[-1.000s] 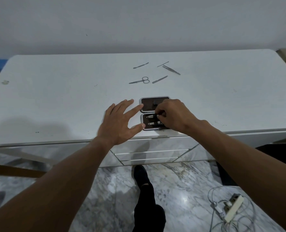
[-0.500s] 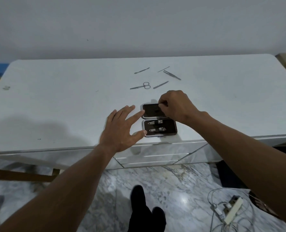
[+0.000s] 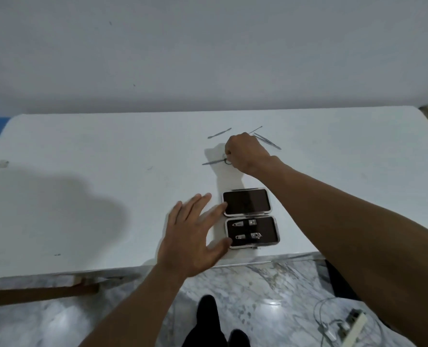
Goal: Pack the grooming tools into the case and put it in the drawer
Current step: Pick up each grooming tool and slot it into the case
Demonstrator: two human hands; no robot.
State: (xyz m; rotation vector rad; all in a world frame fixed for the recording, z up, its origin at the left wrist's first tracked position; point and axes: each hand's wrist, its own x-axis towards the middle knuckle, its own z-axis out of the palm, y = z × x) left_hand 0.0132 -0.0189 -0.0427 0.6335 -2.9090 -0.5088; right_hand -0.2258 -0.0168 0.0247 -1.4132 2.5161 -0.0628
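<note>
Scissors (image 3: 213, 162) flat, blades pointing left | right hand (image 3: 245, 152) grip pinches loops | left hand (image 3: 193, 236) splayed, touching case (image 3: 246, 202)

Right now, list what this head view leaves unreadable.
Head view:
- Small steel scissors: finger loops mostly under the right hand; grip unclear.
- Thin metal tools beyond it: too small to identify.
- Silver pieces in the black open case: too small to name.
- Drawer: hidden below the white tabletop edge.
</note>
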